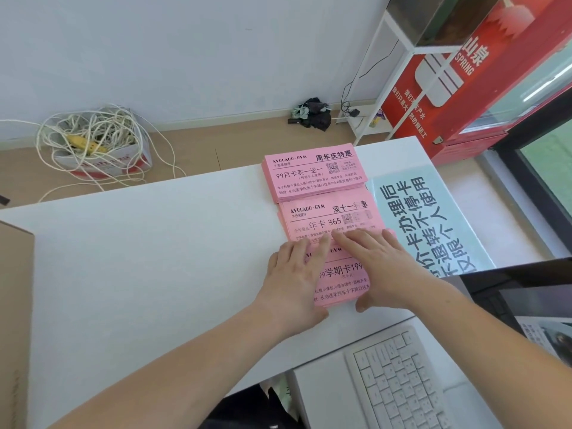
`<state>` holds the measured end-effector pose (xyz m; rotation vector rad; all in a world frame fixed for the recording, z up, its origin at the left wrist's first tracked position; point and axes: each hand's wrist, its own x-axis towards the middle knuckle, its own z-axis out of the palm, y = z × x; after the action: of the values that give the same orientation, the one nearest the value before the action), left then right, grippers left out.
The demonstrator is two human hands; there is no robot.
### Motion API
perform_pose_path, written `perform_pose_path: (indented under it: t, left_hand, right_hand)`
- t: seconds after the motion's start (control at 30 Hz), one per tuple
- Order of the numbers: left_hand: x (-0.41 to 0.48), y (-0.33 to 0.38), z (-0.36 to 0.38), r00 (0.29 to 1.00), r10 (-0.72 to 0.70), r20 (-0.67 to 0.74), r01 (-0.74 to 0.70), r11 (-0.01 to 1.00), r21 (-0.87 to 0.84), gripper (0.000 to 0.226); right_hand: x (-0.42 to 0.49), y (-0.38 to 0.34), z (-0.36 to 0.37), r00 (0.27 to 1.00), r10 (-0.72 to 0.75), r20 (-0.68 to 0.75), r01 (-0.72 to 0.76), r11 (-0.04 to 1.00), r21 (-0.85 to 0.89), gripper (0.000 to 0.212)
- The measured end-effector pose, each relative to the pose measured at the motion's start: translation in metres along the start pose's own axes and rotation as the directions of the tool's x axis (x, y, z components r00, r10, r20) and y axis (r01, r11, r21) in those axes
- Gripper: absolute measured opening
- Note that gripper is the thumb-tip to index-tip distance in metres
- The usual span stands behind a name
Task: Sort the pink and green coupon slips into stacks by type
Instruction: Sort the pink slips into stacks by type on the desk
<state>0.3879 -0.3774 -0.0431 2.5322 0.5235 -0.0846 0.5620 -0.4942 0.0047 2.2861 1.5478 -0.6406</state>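
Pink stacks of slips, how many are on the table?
3. The far stack lies by the table's back edge, the middle stack just nearer, the near stack under the left hand and right hand. More may be hidden beneath them.

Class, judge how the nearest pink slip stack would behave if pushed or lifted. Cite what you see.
The nearest pink stack looks like loose thin sheets, so a one-sided push would probably fan it. Lifted by one end, it would likely droop. The smooth table suggests easy sliding.
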Motion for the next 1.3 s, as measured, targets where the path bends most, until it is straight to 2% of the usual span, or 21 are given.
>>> perform_pose_path:
  t: [0.1,0.17,0.23,0.33,0.4,0.43,0.63,0.87,0.97,1.03,1.2,1.3]
  left_hand:
    - [0.000,0.004,0.001,1.000,0.000,0.012,0.001,1.000,-0.010,0.125]
    - [-0.004,0.004,-0.002,0.998,-0.031,0.052,0.035,0.996,-0.085,0.128]
    - [-0.013,0.000,-0.004,0.997,-0.079,0.005,0.079,0.978,-0.194,0.121]
    - [-0.034,-0.012,-0.005,0.976,-0.196,-0.097,0.155,0.932,-0.328,0.079]
    - [-0.045,-0.017,-0.002,0.966,-0.258,-0.026,0.229,0.897,-0.379,0.053]
    - [-0.048,-0.016,-0.001,0.963,-0.268,0.019,0.253,0.883,-0.396,0.048]
    - [-0.044,0.004,0.000,0.955,-0.286,0.073,0.274,0.769,-0.578,0.053]
    - [-0.045,0.010,-0.001,0.966,-0.237,0.101,0.253,0.797,-0.549,0.053]
    - [-0.049,-0.001,-0.013,0.950,-0.292,0.112,0.304,0.780,-0.547,0.052]
    - [-0.058,-0.011,-0.028,0.928,-0.364,0.077,0.339,0.744,-0.576,0.049]
    - [-0.109,-0.046,-0.081,0.871,-0.490,-0.042,0.354,0.685,-0.637,0.028]
    - [-0.156,-0.072,-0.112,0.840,-0.531,-0.115,0.350,0.691,-0.633,0.024]
  right_hand:
    - [0.000,0.002,0.001,1.000,0.005,0.002,-0.005,1.000,-0.028,0.146]
    - [-0.002,0.001,0.000,1.000,0.019,0.010,-0.019,0.999,-0.029,0.147]
    - [-0.003,-0.003,-0.003,0.999,0.032,0.020,-0.031,0.999,-0.035,0.152]
    - [-0.003,-0.016,-0.007,1.000,-0.012,0.015,0.012,1.000,-0.023,0.154]
    - [-0.001,-0.027,-0.005,0.998,-0.062,0.008,0.062,0.998,-0.021,0.151]
    - [0.001,-0.032,-0.004,0.997,-0.082,0.007,0.082,0.996,-0.023,0.149]
    - [0.006,-0.042,0.001,0.995,-0.104,-0.003,0.104,0.995,-0.014,0.139]
    - [0.009,-0.047,0.003,0.998,-0.068,0.010,0.068,0.997,-0.025,0.147]
    - [0.005,-0.056,-0.011,0.996,-0.080,0.047,0.080,0.997,-0.014,0.153]
    - [0.007,-0.069,-0.026,0.991,-0.123,0.044,0.122,0.992,0.014,0.141]
    - [0.021,-0.124,-0.059,0.980,-0.191,-0.063,0.199,0.961,0.193,0.069]
    - [0.027,-0.171,-0.069,0.974,-0.191,-0.125,0.224,0.907,0.356,0.050]
